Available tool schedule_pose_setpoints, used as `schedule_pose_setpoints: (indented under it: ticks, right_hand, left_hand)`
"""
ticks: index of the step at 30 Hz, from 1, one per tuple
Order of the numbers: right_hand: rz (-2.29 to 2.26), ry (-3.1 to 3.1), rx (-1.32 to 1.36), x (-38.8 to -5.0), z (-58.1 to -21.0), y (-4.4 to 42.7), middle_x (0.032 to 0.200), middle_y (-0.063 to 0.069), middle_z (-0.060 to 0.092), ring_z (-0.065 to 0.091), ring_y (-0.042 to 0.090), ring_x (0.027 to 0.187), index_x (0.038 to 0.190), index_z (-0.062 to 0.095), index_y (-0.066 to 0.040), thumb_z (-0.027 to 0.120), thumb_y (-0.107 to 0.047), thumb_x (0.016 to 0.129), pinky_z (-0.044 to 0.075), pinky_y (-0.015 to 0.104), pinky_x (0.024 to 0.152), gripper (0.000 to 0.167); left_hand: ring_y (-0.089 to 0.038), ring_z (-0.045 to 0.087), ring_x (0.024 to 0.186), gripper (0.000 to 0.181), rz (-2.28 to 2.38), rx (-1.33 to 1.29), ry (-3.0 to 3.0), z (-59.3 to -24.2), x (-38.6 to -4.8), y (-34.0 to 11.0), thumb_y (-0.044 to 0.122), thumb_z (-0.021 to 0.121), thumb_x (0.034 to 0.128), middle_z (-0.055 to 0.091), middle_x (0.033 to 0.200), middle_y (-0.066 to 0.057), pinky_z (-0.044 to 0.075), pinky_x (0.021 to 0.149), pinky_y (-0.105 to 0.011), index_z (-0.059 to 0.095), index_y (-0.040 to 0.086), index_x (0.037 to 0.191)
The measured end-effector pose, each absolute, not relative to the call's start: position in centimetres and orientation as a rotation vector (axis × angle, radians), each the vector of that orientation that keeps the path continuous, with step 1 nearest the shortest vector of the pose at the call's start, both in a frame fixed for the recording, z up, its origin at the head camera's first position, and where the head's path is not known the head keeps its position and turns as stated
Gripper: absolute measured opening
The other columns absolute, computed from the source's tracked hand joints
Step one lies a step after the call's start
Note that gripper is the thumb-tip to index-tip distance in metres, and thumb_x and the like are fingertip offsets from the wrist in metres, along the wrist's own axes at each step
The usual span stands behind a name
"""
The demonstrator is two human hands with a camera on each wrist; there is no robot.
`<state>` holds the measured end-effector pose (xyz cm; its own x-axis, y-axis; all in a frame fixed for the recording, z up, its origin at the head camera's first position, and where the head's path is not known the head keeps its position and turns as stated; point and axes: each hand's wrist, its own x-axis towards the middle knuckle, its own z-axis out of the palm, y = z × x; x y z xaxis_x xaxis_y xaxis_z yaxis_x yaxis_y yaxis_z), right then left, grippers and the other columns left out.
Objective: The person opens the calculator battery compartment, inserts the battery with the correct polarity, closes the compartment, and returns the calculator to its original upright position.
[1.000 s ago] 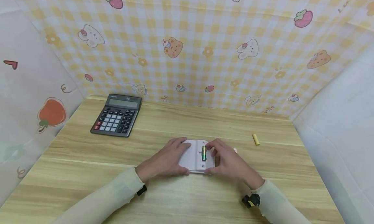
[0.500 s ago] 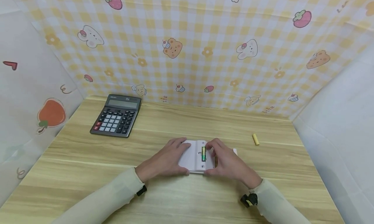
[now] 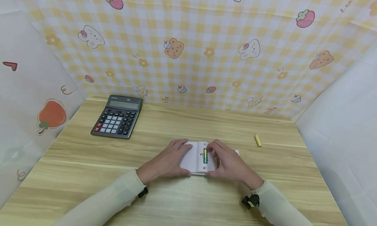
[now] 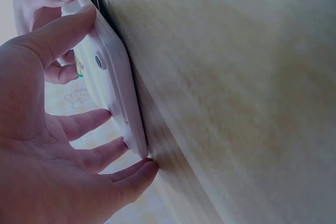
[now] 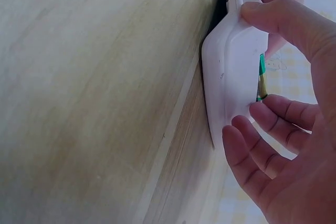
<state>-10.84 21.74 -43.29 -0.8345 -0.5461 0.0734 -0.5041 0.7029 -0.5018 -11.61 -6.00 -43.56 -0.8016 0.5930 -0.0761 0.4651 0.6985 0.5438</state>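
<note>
A white calculator (image 3: 189, 157) lies back side up on the table, its narrow battery slot uncovered. In that slot sits a green and gold battery (image 3: 205, 156), whose green end also shows in the right wrist view. My left hand (image 3: 170, 159) grips the calculator's left part, thumb on the near edge and fingers at the far side. With its thumb on the near edge, my right hand (image 3: 229, 162) holds the right part. Its index fingertip touches the battery's far end. The other right fingers are curled beside the casing; the right hand hides part of the calculator.
A large dark grey calculator (image 3: 117, 116) lies at the back left of the wooden table (image 3: 188, 203). A small yellow cylinder (image 3: 258, 141) lies to the right. Behind the right hand shows the edge of a small white piece (image 3: 237, 152). A patterned cloth (image 3: 188, 55) hangs behind.
The battery has shifted slightly toward me and lies straighter in its slot. My right hand has moved a little to the left; the left hand keeps its grip.
</note>
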Motion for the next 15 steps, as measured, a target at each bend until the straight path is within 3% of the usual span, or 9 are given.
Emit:
schedule_pose_setpoints:
  ticks: [15]
  right_hand:
    - [-0.753,2.857,-0.901,-10.87,-43.26,21.85,0.124,-0.006,0.062,0.064,0.015,0.099,0.133,0.067,-0.011,0.102,-0.040,0.072,0.055,0.025,0.073,0.076]
  left_hand:
    - [-0.042,0.035,0.159,0.097,0.795,0.832,2.643,-43.62,-11.68,-6.09,0.042,0.096,0.0864,0.033,0.175,-0.022,0.036,0.125,-0.057,0.049,0.008,0.164]
